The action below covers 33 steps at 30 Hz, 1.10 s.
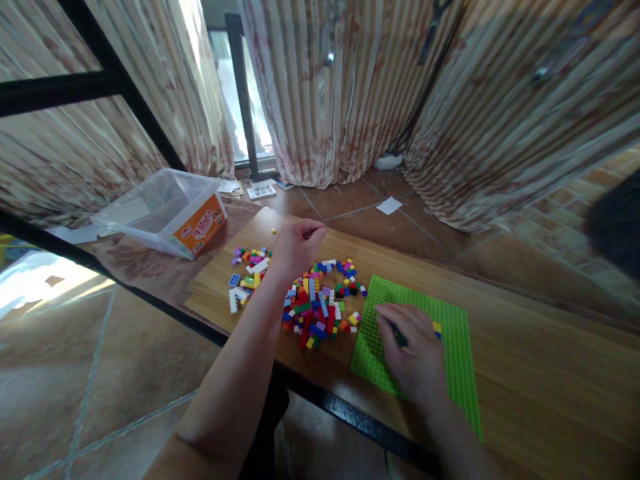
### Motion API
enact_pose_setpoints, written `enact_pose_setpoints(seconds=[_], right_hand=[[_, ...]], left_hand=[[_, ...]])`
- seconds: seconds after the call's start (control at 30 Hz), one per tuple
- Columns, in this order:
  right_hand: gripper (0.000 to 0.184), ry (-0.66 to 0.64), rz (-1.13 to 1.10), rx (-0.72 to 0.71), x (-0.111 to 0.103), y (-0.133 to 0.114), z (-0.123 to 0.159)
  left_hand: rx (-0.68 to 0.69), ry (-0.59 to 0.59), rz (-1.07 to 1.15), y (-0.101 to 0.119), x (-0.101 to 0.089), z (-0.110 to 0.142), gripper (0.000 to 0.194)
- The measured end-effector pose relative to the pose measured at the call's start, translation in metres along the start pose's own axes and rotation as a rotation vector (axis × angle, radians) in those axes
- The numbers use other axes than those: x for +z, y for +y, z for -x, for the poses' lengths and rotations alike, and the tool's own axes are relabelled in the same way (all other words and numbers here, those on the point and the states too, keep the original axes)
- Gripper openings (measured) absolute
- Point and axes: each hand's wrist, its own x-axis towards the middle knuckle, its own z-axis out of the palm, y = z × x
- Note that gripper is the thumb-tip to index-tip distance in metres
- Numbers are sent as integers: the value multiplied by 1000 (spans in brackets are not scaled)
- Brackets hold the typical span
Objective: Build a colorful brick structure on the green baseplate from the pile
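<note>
Left hand over the loose bricks, right hand over the green baseplate.
With the loose bricks (320, 303) as the dial's centre, the left hand (303, 241) hangs between eleven and twelve, its fingertips drawn together; whether they pinch a piece cannot be told. The green baseplate (460, 360) lies near four o'clock on the wooden table (540, 360). Over it the right hand (417, 347) curls, thumb close to the fingers, any piece beneath hidden; yellow-and-blue bricks (437, 329) peek out at its one-to-two o'clock. Small pieces like these probably handle best gripped singly by their sides, lined up with the studs, then pressed straight down while the other hand steadies the plate's edge.
</note>
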Motion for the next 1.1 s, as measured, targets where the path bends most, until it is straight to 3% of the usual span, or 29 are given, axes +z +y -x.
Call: enact_pose_setpoints(seconds=[0.2, 0.47, 0.63, 0.73, 0.9, 1.03, 1.1], right_hand=[[22, -120, -99, -91, 33, -44, -2], [44, -182, 35, 79, 73, -91, -23], [34, -186, 57, 157, 89, -97, -27], [33, -131, -116, 253, 83, -90, -31], [41, -4, -493, 462, 61, -72, -38], [47, 19, -528, 483, 51, -57, -36], [51, 6, -486, 492, 48, -50, -33]], left_hand=[[-48, 47, 119, 8, -2, 3, 20], [-15, 49, 141, -3, -14, 4, 23], [-21, -10, 29, -13, -29, 5, 23], [-44, -132, -2, -11, -36, 9, 24], [-120, -504, -61, 5, -34, 22, 42], [-202, -702, 42, 10, -19, 32, 42], [-204, -739, 82, 8, -11, 36, 36]])
